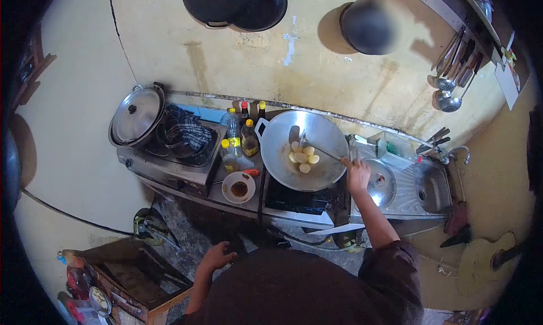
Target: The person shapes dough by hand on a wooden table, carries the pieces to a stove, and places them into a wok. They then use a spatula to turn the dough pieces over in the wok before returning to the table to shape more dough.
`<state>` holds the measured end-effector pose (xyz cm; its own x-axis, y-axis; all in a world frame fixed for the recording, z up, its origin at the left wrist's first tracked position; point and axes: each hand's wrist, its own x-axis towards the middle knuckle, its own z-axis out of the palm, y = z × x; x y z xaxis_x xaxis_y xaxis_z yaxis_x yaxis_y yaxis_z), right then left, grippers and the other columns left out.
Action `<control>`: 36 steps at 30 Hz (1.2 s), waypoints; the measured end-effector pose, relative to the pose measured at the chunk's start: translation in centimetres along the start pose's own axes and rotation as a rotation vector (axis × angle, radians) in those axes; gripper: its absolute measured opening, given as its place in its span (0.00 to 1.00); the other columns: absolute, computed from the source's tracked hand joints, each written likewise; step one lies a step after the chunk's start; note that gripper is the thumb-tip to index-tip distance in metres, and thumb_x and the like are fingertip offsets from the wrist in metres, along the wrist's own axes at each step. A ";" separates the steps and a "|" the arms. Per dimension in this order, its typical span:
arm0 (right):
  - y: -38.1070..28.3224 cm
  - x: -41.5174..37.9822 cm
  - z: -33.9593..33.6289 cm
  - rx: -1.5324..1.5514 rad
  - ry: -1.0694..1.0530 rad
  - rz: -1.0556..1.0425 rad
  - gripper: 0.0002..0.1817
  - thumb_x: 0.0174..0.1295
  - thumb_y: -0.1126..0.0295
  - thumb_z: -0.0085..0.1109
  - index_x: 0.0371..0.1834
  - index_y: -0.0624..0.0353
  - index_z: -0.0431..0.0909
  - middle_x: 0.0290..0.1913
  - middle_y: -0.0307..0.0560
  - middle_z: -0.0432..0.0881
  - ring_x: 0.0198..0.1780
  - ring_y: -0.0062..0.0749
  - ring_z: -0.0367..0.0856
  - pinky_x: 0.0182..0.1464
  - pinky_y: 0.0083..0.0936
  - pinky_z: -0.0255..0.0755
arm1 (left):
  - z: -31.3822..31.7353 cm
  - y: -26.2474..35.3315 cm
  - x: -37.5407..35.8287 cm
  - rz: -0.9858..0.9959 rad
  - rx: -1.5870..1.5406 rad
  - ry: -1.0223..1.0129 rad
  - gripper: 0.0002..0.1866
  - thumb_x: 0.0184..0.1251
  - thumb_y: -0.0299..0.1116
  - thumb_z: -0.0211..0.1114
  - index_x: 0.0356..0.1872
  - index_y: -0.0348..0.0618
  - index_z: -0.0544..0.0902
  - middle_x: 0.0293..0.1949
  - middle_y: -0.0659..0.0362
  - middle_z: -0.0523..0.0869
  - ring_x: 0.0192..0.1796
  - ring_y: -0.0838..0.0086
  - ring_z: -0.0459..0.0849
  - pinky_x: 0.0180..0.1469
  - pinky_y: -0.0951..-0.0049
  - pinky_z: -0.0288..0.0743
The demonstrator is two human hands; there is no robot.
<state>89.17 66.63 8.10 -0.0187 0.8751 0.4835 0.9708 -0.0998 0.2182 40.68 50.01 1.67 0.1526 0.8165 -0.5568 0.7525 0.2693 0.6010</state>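
Observation:
My right hand (356, 176) is closed around the handle of a metal spatula (328, 153), whose far end rests in a large silver wok (322, 169). Several pale, rounded pieces of food (304, 168) lie in the wok beside the spatula's end. The wok sits over a black stove (294, 200). Down at the lower left, my left hand (218, 256) hangs in front of the counter with its fingers apart and holds nothing. Between the two stoves stands a white bowl (227, 193) with dark liquid in it.
Several bottles (249, 139) stand left of the wok. A lidded pot (134, 117) and dark checked cloth (189, 134) sit on the left stove (192, 175). Right of the wok are a round metal lid (383, 196) and a sink (432, 194). Ladles (451, 104) hang upper right; a wooden cabinet (127, 274) stands lower left.

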 end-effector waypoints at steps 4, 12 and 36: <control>1.2 0.1 1.2 0.006 -0.008 0.017 0.13 0.55 0.69 0.51 0.42 0.40 0.81 0.30 0.41 0.77 0.35 0.35 0.79 0.37 0.35 0.69 | 0.0 -0.2 0.1 -0.022 0.031 0.030 0.34 0.53 0.49 0.67 0.57 0.38 0.72 0.49 0.44 0.80 0.53 0.54 0.79 0.54 0.61 0.72; 2.5 -1.1 -3.1 0.026 -0.047 0.087 0.13 0.56 0.66 0.54 0.44 0.38 0.81 0.30 0.41 0.77 0.32 0.38 0.79 0.36 0.36 0.70 | 0.7 0.9 0.2 -0.054 -0.016 0.026 0.34 0.52 0.49 0.67 0.57 0.38 0.73 0.50 0.44 0.80 0.53 0.53 0.79 0.54 0.61 0.72; 3.0 -5.2 -4.9 0.714 -0.611 0.399 0.16 0.59 0.58 0.56 0.46 0.53 0.81 0.27 0.61 0.80 0.30 0.47 0.83 0.32 0.36 0.71 | 0.8 2.4 1.5 -0.021 0.003 0.034 0.35 0.52 0.50 0.67 0.58 0.39 0.72 0.49 0.44 0.81 0.52 0.52 0.80 0.53 0.60 0.73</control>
<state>90.98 59.48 10.42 0.2690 0.9517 -0.1482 0.7993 -0.3064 -0.5170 43.21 51.49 1.82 0.1147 0.8278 -0.5492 0.7571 0.2851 0.5878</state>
